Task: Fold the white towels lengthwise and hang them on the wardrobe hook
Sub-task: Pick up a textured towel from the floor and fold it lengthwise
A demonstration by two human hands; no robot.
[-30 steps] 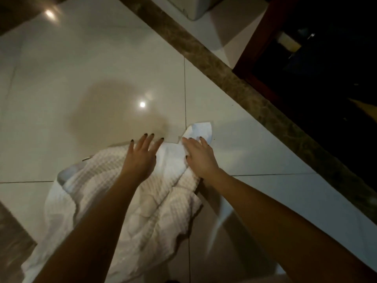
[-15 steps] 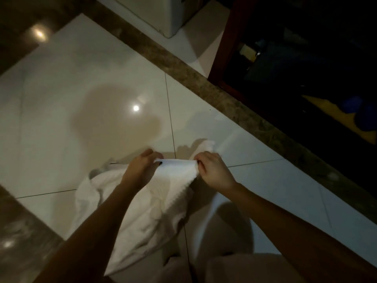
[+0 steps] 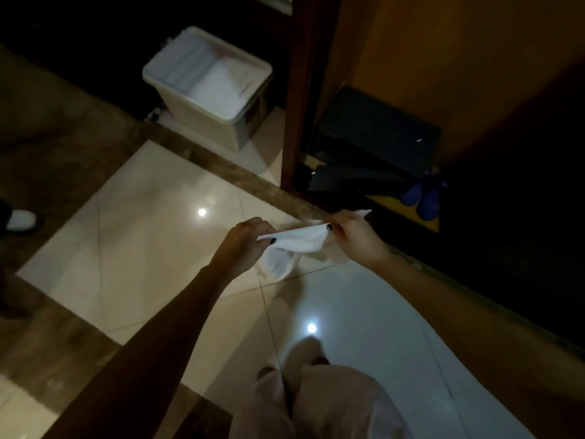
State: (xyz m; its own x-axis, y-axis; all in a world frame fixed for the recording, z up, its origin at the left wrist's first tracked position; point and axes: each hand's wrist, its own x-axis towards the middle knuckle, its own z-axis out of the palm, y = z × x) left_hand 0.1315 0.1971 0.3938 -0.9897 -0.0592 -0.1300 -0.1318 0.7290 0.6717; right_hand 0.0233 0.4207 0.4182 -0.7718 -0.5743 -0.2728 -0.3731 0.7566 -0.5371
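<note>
Towel (image 3: 296, 240) is up off the floor (image 3: 152, 223) now, where a moment ago it lay heaped on the tiles. Left hand (image 3: 245, 240) and right hand (image 3: 351, 232) each pinch its top edge, stretching it taut while the rest dangles. Folding lengthwise looks next; hanging in the wardrobe (image 3: 395, 74) isn't done yet.

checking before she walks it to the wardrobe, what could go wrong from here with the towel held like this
1. The white towel is held only by its top edge, pinched by the left hand and right hand; a slipped pinch could drop it onto the tiled floor.
2. The bunched lower part hangs loose, so the lengthwise fold may come out uneven.
3. The dim light makes aligning edges harder.
</note>
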